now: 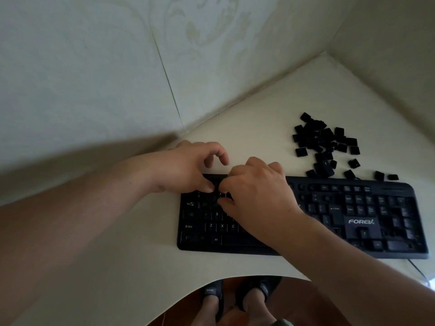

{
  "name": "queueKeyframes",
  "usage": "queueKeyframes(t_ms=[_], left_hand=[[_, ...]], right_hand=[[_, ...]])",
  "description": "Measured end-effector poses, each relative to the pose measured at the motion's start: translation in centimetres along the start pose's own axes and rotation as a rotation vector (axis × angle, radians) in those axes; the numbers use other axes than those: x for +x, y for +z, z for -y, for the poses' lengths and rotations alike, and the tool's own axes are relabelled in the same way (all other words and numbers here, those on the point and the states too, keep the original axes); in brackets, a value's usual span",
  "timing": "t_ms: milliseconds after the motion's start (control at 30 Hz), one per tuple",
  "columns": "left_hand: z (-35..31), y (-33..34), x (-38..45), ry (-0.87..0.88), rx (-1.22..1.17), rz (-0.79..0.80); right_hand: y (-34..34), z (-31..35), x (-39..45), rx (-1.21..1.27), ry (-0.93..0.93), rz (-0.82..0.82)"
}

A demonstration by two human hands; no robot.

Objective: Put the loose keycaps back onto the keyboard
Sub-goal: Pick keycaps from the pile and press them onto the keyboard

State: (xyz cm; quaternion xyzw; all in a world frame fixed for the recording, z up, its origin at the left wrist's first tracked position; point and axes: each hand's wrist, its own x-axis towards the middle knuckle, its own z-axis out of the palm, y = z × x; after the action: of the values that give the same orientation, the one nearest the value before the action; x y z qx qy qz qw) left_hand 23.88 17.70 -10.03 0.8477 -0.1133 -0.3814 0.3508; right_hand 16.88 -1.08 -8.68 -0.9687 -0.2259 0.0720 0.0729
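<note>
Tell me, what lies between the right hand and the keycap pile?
Only bare table and the keyboard's back edge separate the right hand from the keycap pile, in the head view.

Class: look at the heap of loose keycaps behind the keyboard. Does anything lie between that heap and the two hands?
Nothing visible does. The heap of loose keycaps lies on bare table right of the right hand and left hand, which are over the keyboard.

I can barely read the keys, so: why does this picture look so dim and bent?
Head view: the light is low, so the black keyboard and the keycaps lose detail; the wide lens bows the table edge and wall seams; the left hand and forearm look smeared by motion.
</note>
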Motion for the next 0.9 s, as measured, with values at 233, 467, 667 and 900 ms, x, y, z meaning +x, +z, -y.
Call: queueKeyframes(t_ms=[233,467,667,900], left_hand=[[0.2,-0.1,0.2,0.009,-0.015,0.011],[0.3,-0.2,0.3,0.015,-0.003,0.008],[0.3,-0.2,0.4,0.009,-0.018,0.009],[0.0,-0.5,0.3,-0.011,-0.042,0.047]], right_hand=[[2.1,-1.2,-0.6,0.055,-0.032,-0.208],[1.7,-1.5,-0.2,0.014,-0.054,-0.150],[1.6,-0.9,0.0,0.011,-0.047,-0.147],[2.0,-1.2,-0.1,0.040,-0.074,-0.176]])
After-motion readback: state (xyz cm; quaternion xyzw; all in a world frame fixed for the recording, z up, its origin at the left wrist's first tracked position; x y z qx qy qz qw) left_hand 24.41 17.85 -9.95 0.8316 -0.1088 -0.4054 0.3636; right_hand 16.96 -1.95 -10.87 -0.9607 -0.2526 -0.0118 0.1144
